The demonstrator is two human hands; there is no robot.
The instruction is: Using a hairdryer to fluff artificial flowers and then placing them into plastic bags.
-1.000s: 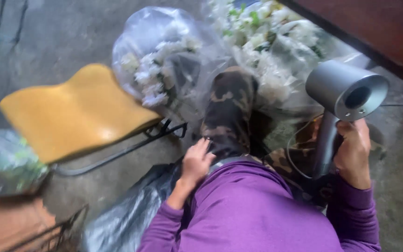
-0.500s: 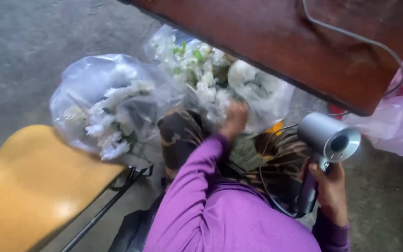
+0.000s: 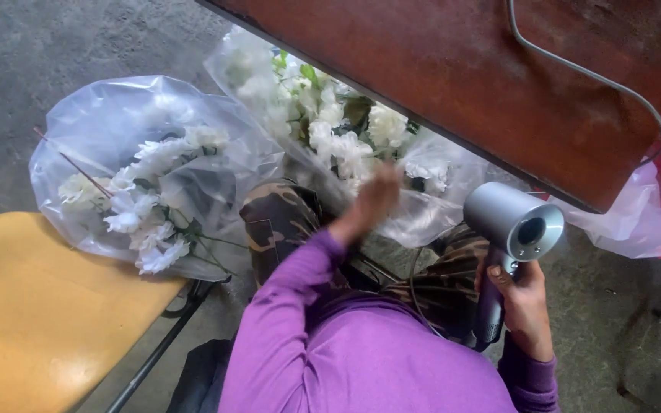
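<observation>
1. The person is sitting low, wearing a purple long-sleeved top (image 3: 361, 359) and camouflage trousers (image 3: 281, 222), and is looking down at both hands.
2. The left hand (image 3: 376, 195) is reaching forward past the knees to a clear plastic bag of white artificial flowers (image 3: 338, 130). The hand is blurred; it is lying against the bag's film, but whether the fingers are closing on it cannot be told.
3. This bag is lying on the grey concrete floor (image 3: 55, 61), directly in front of the person, with its far part tucked under the edge of a reddish-brown table (image 3: 499, 84).
4. The right hand (image 3: 525, 302) is gripping the handle of a grey hair dryer (image 3: 510, 229), fingers wrapped fully round it and thumb lying across the front. The dryer is standing upright beside the right knee, its round barrel pointing toward the camera's right.
5. A grey cable (image 3: 598, 76) is running in a curve across the table top.
6. A second clear bag of white flowers (image 3: 147, 176) is lying to the person's left, touching the left knee and resting just beside a yellow chair seat (image 3: 40, 306).
7. The chair is standing on a dark metal frame (image 3: 170, 336), at the lower left of the view.
8. A further clear bag (image 3: 629, 222) with red material behind it is lying at the right, below the table edge.
</observation>
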